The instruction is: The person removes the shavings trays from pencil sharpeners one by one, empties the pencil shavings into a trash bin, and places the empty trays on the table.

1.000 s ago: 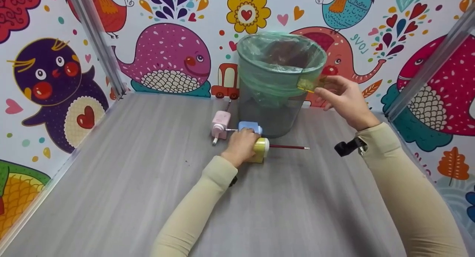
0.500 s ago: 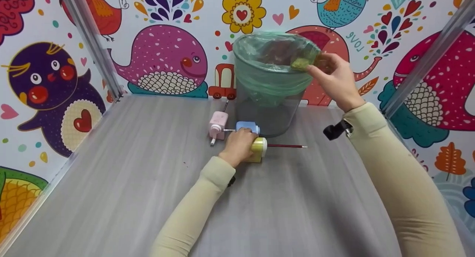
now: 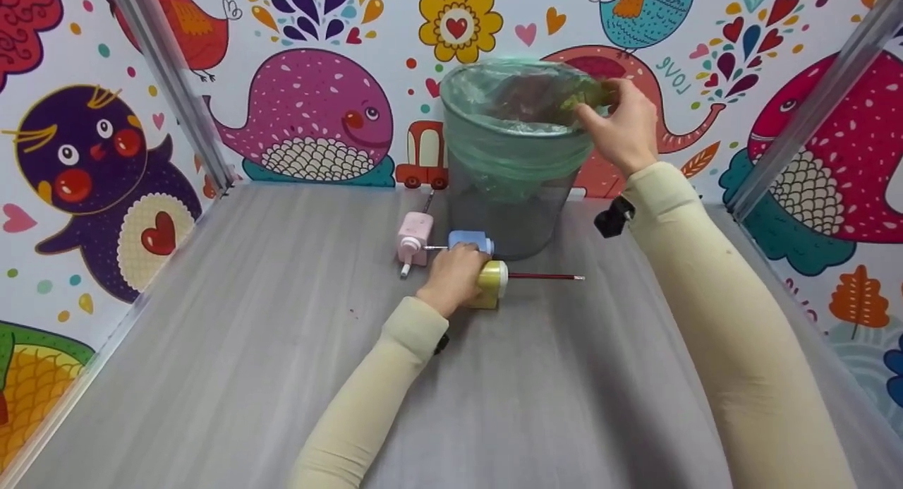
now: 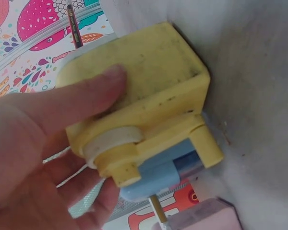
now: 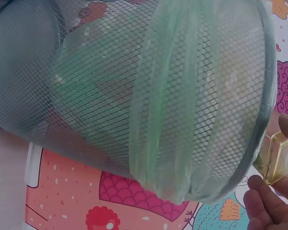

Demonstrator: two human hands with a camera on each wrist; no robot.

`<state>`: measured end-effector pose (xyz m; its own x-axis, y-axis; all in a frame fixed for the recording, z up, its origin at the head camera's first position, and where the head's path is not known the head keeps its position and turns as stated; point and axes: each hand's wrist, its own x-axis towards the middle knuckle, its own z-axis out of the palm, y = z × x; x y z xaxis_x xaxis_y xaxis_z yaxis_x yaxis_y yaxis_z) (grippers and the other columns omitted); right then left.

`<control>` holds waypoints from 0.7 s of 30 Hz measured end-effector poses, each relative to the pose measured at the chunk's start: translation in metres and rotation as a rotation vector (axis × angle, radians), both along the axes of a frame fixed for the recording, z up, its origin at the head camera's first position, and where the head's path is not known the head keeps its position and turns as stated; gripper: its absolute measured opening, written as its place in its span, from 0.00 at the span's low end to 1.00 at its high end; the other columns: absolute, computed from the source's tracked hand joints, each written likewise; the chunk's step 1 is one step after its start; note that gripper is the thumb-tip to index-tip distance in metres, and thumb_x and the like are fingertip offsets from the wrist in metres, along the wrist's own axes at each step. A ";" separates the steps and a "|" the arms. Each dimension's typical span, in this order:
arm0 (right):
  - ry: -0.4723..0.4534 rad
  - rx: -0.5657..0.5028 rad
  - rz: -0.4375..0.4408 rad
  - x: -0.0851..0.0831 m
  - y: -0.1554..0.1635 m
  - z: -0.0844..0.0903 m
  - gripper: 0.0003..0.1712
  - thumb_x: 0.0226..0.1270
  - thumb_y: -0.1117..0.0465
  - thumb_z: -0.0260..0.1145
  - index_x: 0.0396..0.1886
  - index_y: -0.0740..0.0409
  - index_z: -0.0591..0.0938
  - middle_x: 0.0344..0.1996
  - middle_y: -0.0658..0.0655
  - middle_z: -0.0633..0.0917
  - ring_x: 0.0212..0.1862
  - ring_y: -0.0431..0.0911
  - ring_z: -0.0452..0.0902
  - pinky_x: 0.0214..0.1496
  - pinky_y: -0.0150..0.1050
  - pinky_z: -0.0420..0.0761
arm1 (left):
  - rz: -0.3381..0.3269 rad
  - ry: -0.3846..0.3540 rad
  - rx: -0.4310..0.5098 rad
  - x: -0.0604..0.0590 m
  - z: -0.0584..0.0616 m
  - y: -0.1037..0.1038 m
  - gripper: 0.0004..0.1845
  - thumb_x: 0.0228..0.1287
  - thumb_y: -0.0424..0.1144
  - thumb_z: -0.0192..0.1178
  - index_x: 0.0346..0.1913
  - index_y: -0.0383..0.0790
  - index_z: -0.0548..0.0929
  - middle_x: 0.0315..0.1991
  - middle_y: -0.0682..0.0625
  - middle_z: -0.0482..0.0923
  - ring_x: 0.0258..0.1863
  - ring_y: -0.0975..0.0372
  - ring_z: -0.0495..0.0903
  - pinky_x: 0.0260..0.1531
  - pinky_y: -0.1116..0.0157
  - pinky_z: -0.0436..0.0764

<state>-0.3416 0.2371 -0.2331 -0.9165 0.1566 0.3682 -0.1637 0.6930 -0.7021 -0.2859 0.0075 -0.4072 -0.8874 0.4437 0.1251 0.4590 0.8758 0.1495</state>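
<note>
My left hand [image 3: 453, 281] grips a yellow crank-handled pencil sharpener [image 3: 492, 286] standing on the table, its thumb laid along the body in the left wrist view. A dark red pencil [image 3: 543, 276] sticks out of its far side. Over the right rim of the mesh wastebasket [image 3: 508, 224], my right hand [image 3: 624, 125] pinches a small clear yellowish shavings drawer [image 3: 585, 99] between thumb and fingers. Greenish-yellow contents show through it. In the right wrist view the drawer [image 5: 280, 155] is partly cut off by the frame edge, beside the basket's rim.
A green plastic liner [image 3: 518, 161] folds over the basket's rim. Blue [image 3: 468, 240] and pink [image 3: 415, 228] crank sharpeners, with pencils in them, stand left of and in front of the basket. Patterned walls [image 3: 317, 115] enclose the grey table [image 3: 247, 320].
My right hand has moved up and left with the shavings drawer, from outside the basket to over its mouth, tilting the drawer. The left hand stays on the yellow sharpener.
</note>
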 end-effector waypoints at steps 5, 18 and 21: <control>-0.031 0.061 0.013 -0.004 -0.010 0.000 0.37 0.69 0.48 0.66 0.74 0.53 0.68 0.67 0.59 0.76 0.67 0.53 0.67 0.71 0.48 0.71 | 0.000 0.003 0.004 0.002 -0.004 -0.002 0.20 0.54 0.40 0.75 0.50 0.41 0.87 0.46 0.45 0.85 0.48 0.52 0.83 0.49 0.51 0.83; -0.071 0.205 0.000 -0.014 -0.019 0.004 0.37 0.70 0.54 0.66 0.76 0.54 0.67 0.67 0.63 0.72 0.72 0.57 0.59 0.78 0.54 0.50 | 0.018 -0.035 -0.008 0.001 -0.002 0.001 0.23 0.54 0.43 0.76 0.54 0.43 0.86 0.49 0.45 0.84 0.51 0.53 0.82 0.51 0.51 0.82; -0.067 0.227 0.009 -0.015 -0.020 0.007 0.36 0.70 0.55 0.66 0.75 0.53 0.67 0.66 0.64 0.72 0.70 0.58 0.60 0.77 0.55 0.52 | 0.020 -0.041 0.000 0.000 0.000 0.001 0.23 0.55 0.43 0.75 0.54 0.42 0.86 0.49 0.45 0.84 0.50 0.53 0.82 0.51 0.51 0.82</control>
<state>-0.3571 0.2169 -0.2266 -0.9410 0.0684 0.3315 -0.1290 0.8331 -0.5379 -0.2858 0.0083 -0.4069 -0.9004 0.4260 0.0885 0.4350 0.8847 0.1676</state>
